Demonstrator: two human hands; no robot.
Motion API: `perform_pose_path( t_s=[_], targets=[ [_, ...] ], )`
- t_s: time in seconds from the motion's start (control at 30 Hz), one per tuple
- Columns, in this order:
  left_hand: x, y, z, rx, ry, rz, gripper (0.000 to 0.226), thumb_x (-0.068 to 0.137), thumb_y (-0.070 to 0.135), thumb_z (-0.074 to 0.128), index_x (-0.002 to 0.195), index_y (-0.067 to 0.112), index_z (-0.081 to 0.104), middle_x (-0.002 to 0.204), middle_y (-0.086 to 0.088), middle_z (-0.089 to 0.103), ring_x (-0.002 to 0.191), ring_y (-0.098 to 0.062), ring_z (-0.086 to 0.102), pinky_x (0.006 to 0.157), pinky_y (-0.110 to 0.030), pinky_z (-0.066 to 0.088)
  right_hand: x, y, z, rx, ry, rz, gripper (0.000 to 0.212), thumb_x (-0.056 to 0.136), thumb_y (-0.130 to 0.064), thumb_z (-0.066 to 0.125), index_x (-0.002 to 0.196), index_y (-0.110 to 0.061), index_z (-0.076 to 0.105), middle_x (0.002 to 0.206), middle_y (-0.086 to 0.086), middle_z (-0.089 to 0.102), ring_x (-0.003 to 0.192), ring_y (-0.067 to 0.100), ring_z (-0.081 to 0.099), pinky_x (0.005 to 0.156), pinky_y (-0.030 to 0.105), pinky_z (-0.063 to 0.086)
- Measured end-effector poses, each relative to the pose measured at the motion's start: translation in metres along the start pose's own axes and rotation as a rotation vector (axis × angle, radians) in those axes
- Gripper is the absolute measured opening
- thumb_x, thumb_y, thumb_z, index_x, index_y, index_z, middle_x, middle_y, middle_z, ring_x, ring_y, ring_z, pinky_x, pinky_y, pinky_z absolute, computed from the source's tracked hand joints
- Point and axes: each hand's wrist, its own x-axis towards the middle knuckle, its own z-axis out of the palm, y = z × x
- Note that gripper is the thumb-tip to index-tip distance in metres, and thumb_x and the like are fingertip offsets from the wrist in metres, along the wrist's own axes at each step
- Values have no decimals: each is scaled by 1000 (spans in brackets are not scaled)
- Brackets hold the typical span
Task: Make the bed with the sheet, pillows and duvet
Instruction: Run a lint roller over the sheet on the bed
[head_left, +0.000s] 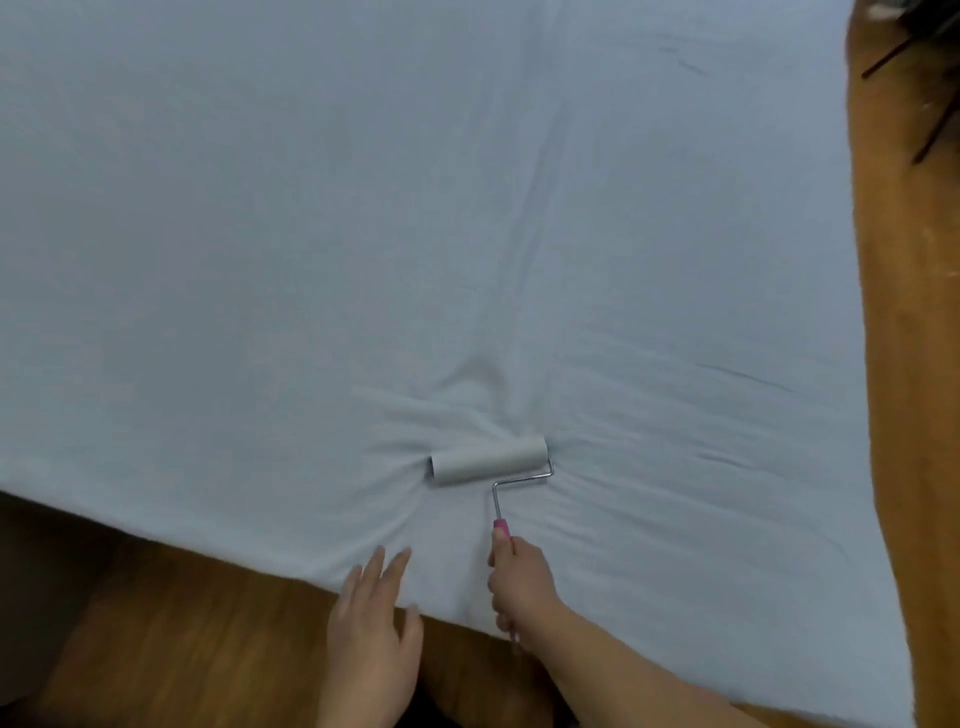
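A pale white sheet (363, 234) covers the whole bed and fills most of the view. Its near edge runs diagonally from the left down to the lower right. A lint roller (489, 460) with a white drum, a bent metal rod and a pink handle rests on the sheet near that edge. The sheet bunches into creases around the drum. My right hand (519, 582) is shut on the pink handle. My left hand (371, 629) lies flat, fingers apart, with the fingertips on the sheet's edge. No pillows or duvet are in view.
Brown wooden floor (171, 634) lies below the bed's near edge. An orange-brown wooden strip (914, 364) runs along the bed's right side. Dark thin objects (930, 78) show at the top right corner.
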Motion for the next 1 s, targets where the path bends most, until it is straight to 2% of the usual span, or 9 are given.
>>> perform_pose_path(
  t_s=[0.07,0.13,0.37,0.6,0.67,0.73,0.8,0.93,1.0],
  targets=[
    [16,-1,-21,44,-37,68,54,94,28,51,146,30,38,158,3,29,148,-24,21,119,-40,19,8,-38,8,139,-18,77,52,100,-57,31,86,-12,54,63,5,42,41,15,33,45,20,27],
    [35,-5,-37,46,-37,93,55,96,24,54,147,31,36,159,3,27,149,-23,18,120,-39,18,22,-74,14,192,-33,70,50,100,-56,32,84,-13,51,59,4,38,40,14,30,47,20,25],
    [103,-1,-77,59,-63,99,55,100,29,45,149,42,24,161,14,15,150,-12,7,121,-34,12,91,-218,15,155,-16,44,48,96,-58,29,81,-15,47,58,7,38,41,12,33,51,23,34],
    [169,6,-115,112,-83,134,55,101,27,44,151,37,26,161,11,17,149,-13,9,122,-35,12,135,-332,7,169,24,-12,47,97,-54,32,69,-16,37,57,6,38,35,10,31,45,26,38],
    [175,5,-127,133,-89,149,54,101,27,44,151,37,26,160,13,18,149,-12,9,122,-34,11,135,-349,3,189,29,-28,48,97,-53,34,68,-16,39,59,5,40,37,10,30,48,26,38],
    [179,1,-137,154,-106,168,52,101,26,45,150,35,30,159,12,22,149,-12,12,121,-33,12,131,-346,2,200,48,-66,48,97,-54,36,71,-15,45,62,6,44,41,12,32,54,24,34],
    [180,-8,-146,174,-131,172,50,100,25,47,148,33,36,157,10,29,147,-12,20,120,-32,16,121,-315,8,199,82,-156,50,96,-57,35,75,-14,50,66,7,48,44,17,38,53,29,34],
    [179,-38,-163,202,-173,187,46,98,23,52,143,27,46,148,5,45,137,-14,38,116,-31,27,66,-194,37,-4,185,-249,62,96,-65,30,78,-11,55,70,6,57,57,26,53,54,34,43],
    [178,-52,-171,208,-194,208,45,97,23,53,141,26,48,145,5,49,134,-14,42,113,-30,29,26,-125,56,-160,195,-257,64,100,-61,28,78,-9,58,74,3,64,68,24,59,66,35,49]
  ],
)
